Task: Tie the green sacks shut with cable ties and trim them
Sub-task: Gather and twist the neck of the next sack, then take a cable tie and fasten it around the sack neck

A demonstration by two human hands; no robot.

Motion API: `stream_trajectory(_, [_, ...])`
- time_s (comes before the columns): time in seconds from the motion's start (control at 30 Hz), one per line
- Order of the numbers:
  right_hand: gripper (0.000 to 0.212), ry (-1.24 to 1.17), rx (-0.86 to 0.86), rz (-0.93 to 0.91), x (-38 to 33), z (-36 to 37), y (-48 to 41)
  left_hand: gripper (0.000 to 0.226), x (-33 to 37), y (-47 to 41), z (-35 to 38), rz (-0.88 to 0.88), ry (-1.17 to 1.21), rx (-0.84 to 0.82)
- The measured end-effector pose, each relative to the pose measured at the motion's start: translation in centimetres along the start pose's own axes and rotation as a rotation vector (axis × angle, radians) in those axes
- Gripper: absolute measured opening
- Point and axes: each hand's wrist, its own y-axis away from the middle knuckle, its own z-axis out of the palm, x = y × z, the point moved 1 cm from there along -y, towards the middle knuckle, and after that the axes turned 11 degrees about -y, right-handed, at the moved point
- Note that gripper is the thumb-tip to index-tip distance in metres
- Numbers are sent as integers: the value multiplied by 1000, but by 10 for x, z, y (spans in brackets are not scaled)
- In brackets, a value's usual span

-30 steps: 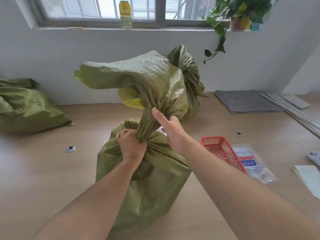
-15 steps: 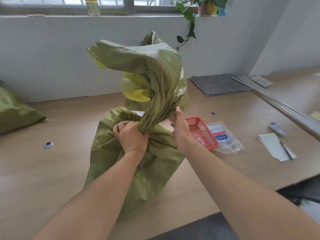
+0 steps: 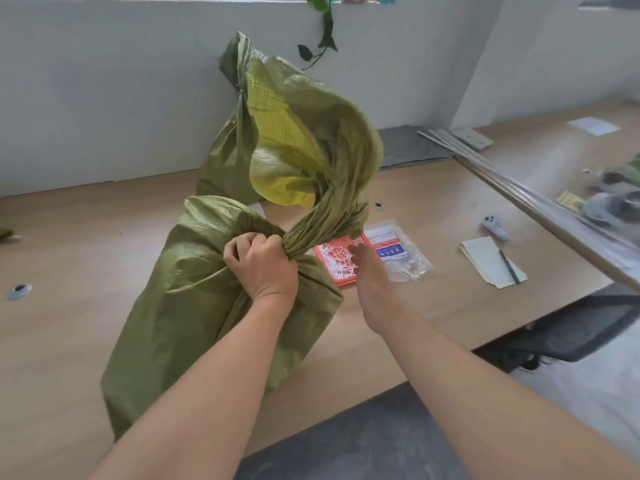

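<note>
Right now the left hand (image 3: 263, 268) holds the twisted neck of the green sack (image 3: 207, 306), with its fingers curled tight round it. The sack stands on the wooden counter (image 3: 69, 237), close to the person and near the front edge. Its neck leans to the right. Above the grip the loose top flops open and shows a yellow inside.

The right hand (image 3: 370, 271) is just beside the sack, apart from the neck. Its fingers are straight and hold nothing. It is a bit blurry. It hangs over a red basket (image 3: 346, 283) and hides the middle of it. The floppy sack top hangs over the far end of the basket too.

A second green sack (image 3: 225, 157) stands behind, near the white wall. The first sack's top covers part of it. A leafy vine (image 3: 323, 36) hangs down the wall above. A grey mat (image 3: 408, 147) lies at the back, and long strips (image 3: 519, 192) run along the right side. Near them lie a small white gadget (image 3: 495, 228) and a notepad (image 3: 485, 258) with a pen (image 3: 509, 266) on it. A round cap (image 3: 19, 291) sits in the counter far to the left. A dark chair (image 3: 571, 330) pokes out below the counter on the right.

The red basket holds a messy pile of white cable ties (image 3: 334, 263). A clear bag (image 3: 401, 261) with a blue label lies touching the basket's right side. Some thin white bits are inside it.
</note>
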Motion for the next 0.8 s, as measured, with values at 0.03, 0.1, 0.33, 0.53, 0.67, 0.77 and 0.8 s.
stream_trajectory(0.03, [33,32,-8,1,-2,-9,-11,9,13,5,6,0,-2,3])
stream_trajectory(0.1, [37,100,-11,11,-4,-25,-28,10,35,14,18,-9,-15,11])
stream_trajectory(0.33, [38,98,-55,55,5,-98,-80,9,117,28,57,-80,-105,-14])
stream_trajectory(0.53, [42,87,21,130,17,-148,-122,11,176,51,95,-46,-164,-103])
stream_trajectory(0.67, [31,127,72,141,22,-170,-154,20,195,50,116,-42,-195,-101])
stream_trajectory(0.77, [23,134,115,198,38,-178,-175,24,200,45,130,-31,-204,-72])
stream_trajectory(0.8, [24,144,130,217,42,-180,-179,23,202,45,133,-23,-197,-73])
